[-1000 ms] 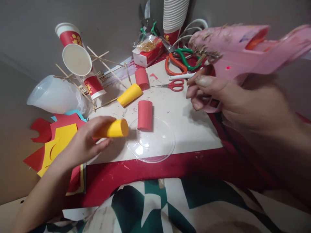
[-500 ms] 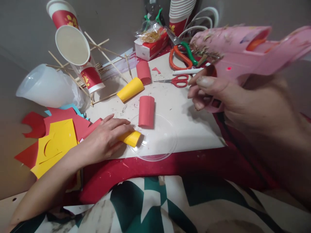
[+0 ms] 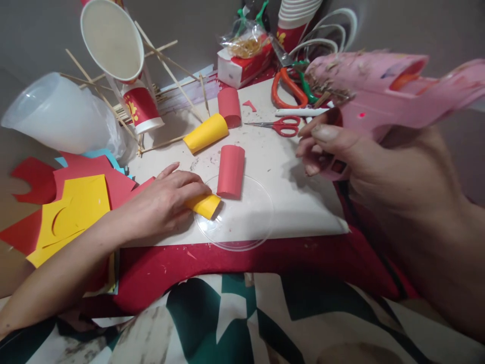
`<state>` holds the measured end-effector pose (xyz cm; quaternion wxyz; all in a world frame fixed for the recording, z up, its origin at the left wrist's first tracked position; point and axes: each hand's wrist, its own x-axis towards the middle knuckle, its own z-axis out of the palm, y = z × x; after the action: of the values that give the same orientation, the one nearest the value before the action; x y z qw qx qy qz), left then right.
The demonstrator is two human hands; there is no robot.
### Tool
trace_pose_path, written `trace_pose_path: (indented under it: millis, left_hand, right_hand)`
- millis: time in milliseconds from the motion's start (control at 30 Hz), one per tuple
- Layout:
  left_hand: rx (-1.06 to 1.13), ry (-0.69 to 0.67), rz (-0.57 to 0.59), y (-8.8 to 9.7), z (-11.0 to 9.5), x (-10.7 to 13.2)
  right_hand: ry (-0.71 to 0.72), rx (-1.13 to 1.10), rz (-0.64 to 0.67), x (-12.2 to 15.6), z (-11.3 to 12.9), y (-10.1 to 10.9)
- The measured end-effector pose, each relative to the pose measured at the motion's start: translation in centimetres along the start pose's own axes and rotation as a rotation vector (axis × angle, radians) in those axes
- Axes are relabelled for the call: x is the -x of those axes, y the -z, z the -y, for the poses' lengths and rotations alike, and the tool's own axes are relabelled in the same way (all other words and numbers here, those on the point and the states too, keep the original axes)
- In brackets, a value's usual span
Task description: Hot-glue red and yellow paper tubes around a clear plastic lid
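My left hand (image 3: 172, 202) is closed over a yellow paper tube (image 3: 206, 206) that lies at the edge of a clear plastic disc (image 3: 246, 227). Only the tube's right end shows beyond my fingers. A red paper tube (image 3: 231, 172) stands just right of it, partly over the disc. My right hand (image 3: 397, 162) grips a pink hot glue gun (image 3: 379, 96) by its handle, above the right side of the white sheet. Its red light is lit, and dried strands cling to its front end. Farther back, a second yellow tube (image 3: 206, 133) touches another red tube (image 3: 229, 107).
Small red scissors (image 3: 286, 125) and larger orange-and-green scissors (image 3: 288, 91) lie beyond the tubes. Left are yellow paper scraps (image 3: 81, 202), a translucent container (image 3: 60, 116) and a frame of sticks with paper cups (image 3: 142, 108). A red-white box (image 3: 242, 68) and stacked cups (image 3: 295, 23) stand behind.
The view has shifted slightly, moving the background cups and paper scraps within it. Both hands keep their holds on the yellow tube and glue gun.
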<state>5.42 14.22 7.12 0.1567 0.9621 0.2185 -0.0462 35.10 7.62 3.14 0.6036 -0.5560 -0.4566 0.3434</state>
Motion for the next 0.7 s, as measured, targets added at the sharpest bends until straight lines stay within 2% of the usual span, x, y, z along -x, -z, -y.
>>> trace_pose_path:
  millis: [400, 700]
  left_hand:
    - [0.041, 0.029, 0.011, -0.2, -0.03, -0.45]
    - [0.151, 0.068, -0.063, -0.25, -0.33, -0.55]
  right_hand:
    - [-0.037, 0.014, 0.005, 0.15, 0.04, -0.29]
    - [-0.048, 0.022, 0.024, 0.21, -0.18, -0.35]
